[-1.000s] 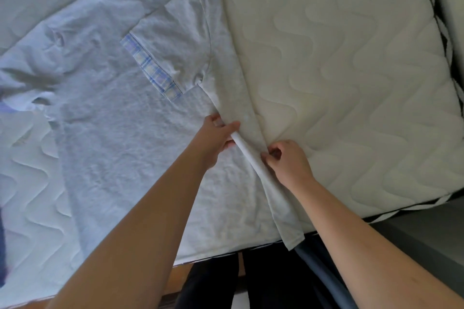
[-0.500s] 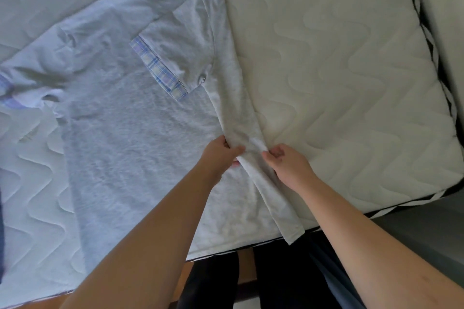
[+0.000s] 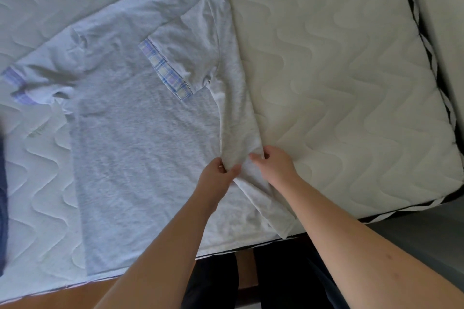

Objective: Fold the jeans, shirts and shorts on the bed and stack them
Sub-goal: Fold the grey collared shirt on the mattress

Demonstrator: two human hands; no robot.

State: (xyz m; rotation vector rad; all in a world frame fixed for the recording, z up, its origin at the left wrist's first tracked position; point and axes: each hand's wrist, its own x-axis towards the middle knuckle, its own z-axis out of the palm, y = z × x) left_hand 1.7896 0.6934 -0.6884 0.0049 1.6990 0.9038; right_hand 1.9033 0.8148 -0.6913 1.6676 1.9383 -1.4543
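Observation:
A light grey polo shirt with a plaid collar and plaid sleeve cuffs lies flat on the white quilted mattress. Its right sleeve and a strip of its right side are folded over onto the body. My left hand pinches the inner edge of that folded strip near the middle of the shirt. My right hand grips the strip's outer fold just beside it. The strip's lower end reaches the front edge of the bed.
A dark blue garment shows at the left edge of the frame. The mattress's black-and-white piping marks its right and front edges. Beyond the front edge are a wooden floor and dark legs.
Both hands have stayed on the folded right strip, which has widened and lies flatter on the shirt. The view has shifted, so the shirt sits lower and further right.

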